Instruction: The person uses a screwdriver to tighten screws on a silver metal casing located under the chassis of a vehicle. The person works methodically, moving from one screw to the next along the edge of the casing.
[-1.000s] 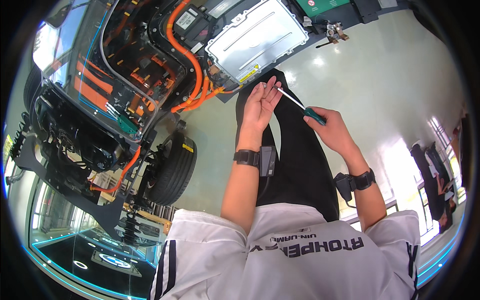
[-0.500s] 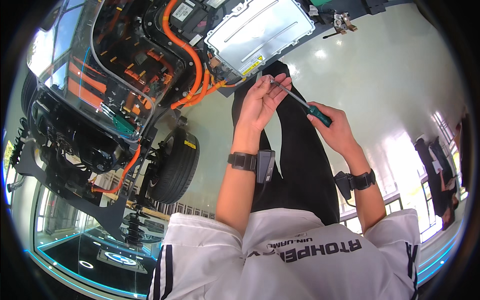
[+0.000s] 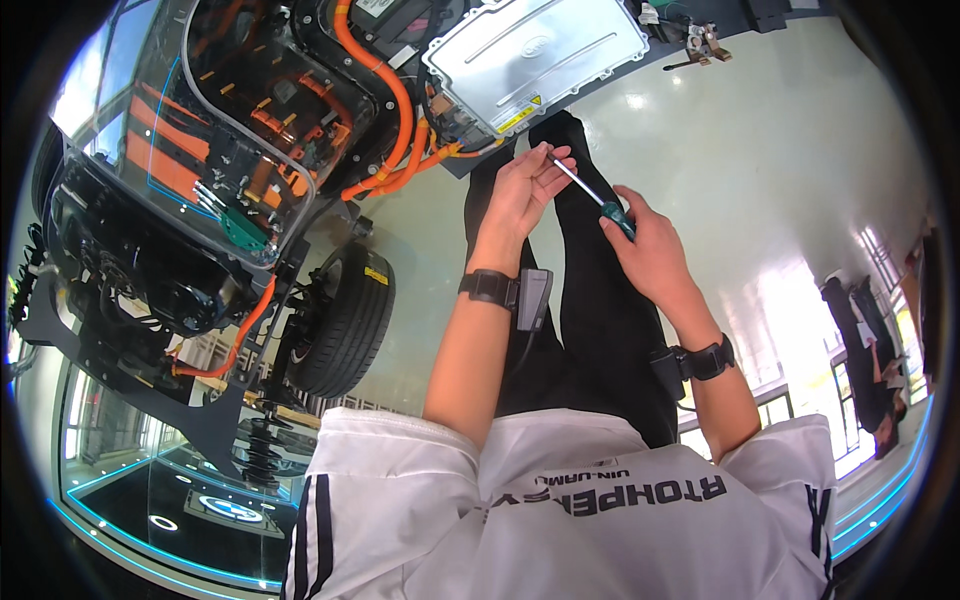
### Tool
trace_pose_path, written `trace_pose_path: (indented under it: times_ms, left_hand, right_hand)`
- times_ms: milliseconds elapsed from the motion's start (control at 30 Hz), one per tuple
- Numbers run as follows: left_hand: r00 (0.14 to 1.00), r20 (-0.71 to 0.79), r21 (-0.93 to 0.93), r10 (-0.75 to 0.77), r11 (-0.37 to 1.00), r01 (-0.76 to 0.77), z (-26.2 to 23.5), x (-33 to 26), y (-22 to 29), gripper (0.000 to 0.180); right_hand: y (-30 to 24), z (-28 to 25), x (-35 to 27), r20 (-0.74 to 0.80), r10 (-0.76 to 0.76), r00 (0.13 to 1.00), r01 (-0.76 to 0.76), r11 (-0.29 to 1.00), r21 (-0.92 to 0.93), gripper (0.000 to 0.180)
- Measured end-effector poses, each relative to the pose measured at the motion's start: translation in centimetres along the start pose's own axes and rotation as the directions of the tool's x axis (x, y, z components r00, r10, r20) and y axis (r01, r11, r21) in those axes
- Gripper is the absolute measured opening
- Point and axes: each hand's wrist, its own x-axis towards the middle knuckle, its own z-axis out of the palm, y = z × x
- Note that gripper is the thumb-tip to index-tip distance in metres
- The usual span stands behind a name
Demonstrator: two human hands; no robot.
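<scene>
1. Screwdriver point(image 3: 592, 196) is what you hold between both hands, but the largest thing before you is the cutaway vehicle chassis point(image 3: 200, 180), spread out to the left of your left hand point(image 3: 522, 190) and beyond it.
2. Inside that open frame you can see thick orange cables point(image 3: 385, 100) looping through the bay; they run toward a point just left of your left hand's fingers.
3. The silver ribbed cover point(image 3: 540, 50) lies straight beyond your hands, well clear of the tool's tip. Whether its fasteners are in or out is too small to tell.
4. The black tyre point(image 3: 345, 320) stands left of your left forearm, on the pale green floor point(image 3: 760, 170) that stretches past your right hand point(image 3: 650, 245).
5. A small metal fitting point(image 3: 705, 40) lies far beyond your right hand, near the cover's far corner.
6. Your right hand is clenched round the screwdriver's green handle, shaft pointing up and left toward the chassis.
7. Your left hand is half curled, its fingertips pinching or steadying the metal shaft near the tip.
8. Judging progress: the tool touches nothing on the chassis, so no turning is under way; you look to be readying it, with the work on the chassis not yet begun.
9. Each wrist carries a black band.
</scene>
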Motion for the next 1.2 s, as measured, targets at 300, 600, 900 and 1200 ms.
trace_pose_path:
  times_ms: [300,600,900,1200]
  left_hand:
    - [0.985,-0.022,-0.203,-0.168,0.966,0.161,-2.3,8.9,-2.3,0.02]
    - [0.998,-0.041,-0.312,-0.047,0.949,0.032,-4.1,12.7,-4.4,0.017]
    - [0.999,0.0,-0.298,-0.042,0.954,0.04,-5.1,13.4,-4.3,0.017]
    - [1.0,-0.01,-0.238,-0.03,0.971,0.027,-5.1,13.5,-3.6,0.018]
  right_hand:
    - [3.1,6.3,4.6,-0.033,0.164,0.986,-0.146,0.94,0.308,0.029]
    - [4.6,7.6,8.5,-0.062,0.127,0.99,-0.115,0.979,0.17,0.029]
    - [5.2,7.9,9.2,-0.039,0.124,0.992,-0.112,0.967,0.231,0.029]
    - [5.1,9.2,9.9,0.038,0.184,0.982,-0.184,0.908,0.377,0.032]
